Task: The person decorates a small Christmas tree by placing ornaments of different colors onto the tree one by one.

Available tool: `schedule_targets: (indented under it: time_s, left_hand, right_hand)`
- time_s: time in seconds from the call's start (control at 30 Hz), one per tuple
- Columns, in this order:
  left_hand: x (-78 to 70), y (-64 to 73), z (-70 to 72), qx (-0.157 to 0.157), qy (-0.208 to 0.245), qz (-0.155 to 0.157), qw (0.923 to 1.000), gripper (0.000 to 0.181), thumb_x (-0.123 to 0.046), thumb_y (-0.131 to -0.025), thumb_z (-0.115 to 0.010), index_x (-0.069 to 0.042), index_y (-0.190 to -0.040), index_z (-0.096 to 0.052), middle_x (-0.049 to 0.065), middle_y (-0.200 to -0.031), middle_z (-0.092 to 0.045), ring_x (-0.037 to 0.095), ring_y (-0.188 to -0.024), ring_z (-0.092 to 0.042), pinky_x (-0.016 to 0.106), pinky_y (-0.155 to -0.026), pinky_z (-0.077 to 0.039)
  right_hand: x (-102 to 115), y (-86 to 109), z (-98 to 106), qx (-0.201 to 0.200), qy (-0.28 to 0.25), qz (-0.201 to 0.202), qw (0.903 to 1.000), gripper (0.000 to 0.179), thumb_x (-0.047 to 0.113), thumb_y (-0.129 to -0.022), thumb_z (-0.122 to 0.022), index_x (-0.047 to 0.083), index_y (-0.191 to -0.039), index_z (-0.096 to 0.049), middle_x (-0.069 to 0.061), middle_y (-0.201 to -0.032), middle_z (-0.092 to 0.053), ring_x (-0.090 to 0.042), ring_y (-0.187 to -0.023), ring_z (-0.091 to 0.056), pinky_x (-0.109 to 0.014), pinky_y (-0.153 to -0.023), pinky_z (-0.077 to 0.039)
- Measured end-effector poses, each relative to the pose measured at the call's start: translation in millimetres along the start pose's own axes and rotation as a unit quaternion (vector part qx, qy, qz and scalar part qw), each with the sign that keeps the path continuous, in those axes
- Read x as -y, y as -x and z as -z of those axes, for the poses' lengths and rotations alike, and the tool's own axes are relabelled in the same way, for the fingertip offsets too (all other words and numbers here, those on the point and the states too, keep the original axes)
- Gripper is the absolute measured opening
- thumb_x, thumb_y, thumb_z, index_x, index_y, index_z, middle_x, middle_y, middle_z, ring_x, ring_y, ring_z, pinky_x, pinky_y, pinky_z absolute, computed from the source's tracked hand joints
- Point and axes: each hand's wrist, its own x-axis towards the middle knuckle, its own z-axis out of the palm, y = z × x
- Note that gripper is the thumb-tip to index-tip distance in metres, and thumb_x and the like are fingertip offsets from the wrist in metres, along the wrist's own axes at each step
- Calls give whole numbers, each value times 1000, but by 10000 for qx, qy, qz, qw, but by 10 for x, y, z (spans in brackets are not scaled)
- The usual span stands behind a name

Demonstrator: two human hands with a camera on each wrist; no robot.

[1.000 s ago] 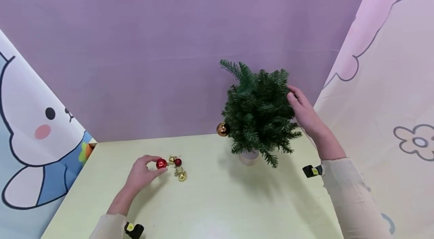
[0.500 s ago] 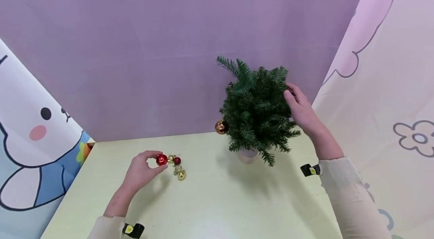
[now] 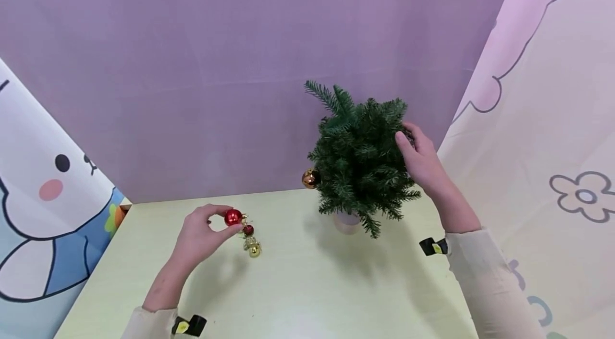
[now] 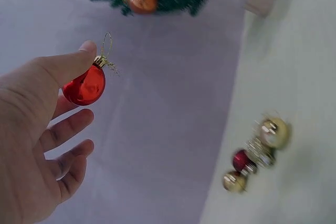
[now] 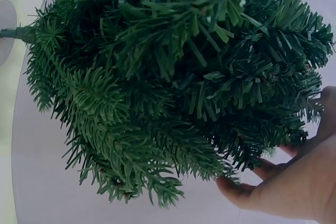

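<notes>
Between thumb and fingertips my left hand pinches a shiny red bauble, raised off the table. In the left wrist view the red bauble shows its gold cap and a thin gold hanging loop. At the right stands a small green artificial Christmas tree on a pale round base. Around the tree's right-side branches my right hand curls, thumb in front and fingers partly hidden by needles. A copper-coloured bauble hangs on the tree's left side.
Several small baubles lie in a row just right of my left hand, among them a dark red bauble and a gold bauble. The pale table meets a purple backdrop behind. Printed cloth hangs at both sides.
My left hand has lifted the red bauble up from beside the other baubles and slightly right. The right hand stays at the tree; the head view has shifted a little.
</notes>
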Motion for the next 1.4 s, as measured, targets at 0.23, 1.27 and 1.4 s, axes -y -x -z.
schedule_targets:
  time_s: [0.23, 1.27, 1.4]
  left_hand:
    - [-489, 30, 59, -305, 27, -73, 9995, 50, -49, -77, -80, -15, -111, -71, -2, -104, -67, 20, -100, -59, 41, -80, -47]
    - [-1459, -188, -276, -602, 715, -23, 9956, 47, -51, -79, -77, -16, -110, -71, -5, -107, -65, 15, -105, -55, 41, -83, -46]
    - [-1538, -126, -411, -644, 1068, 149, 9921, 44, -48, -80, -77, -18, -112, -70, -6, -107, -64, 13, -104, -55, 40, -83, -46]
  right_hand:
    - [23, 3, 44, 49, 170, 44, 9998, 76, 59, -98, -38, 10, -154, -24, -18, -156, -20, -39, -138, -25, -58, -107, -25]
    - [29, 129, 64, 217, 1122, 634, 9914, 77, 56, -98, -42, 6, -153, -22, -23, -152, -27, -45, -140, -13, -63, -106, -19]
    - [-2, 130, 113, 359, 1113, 770, 9902, 76, 56, -98, -41, 7, -154, -22, -23, -152, -25, -44, -141, -12, -64, -106, -18]
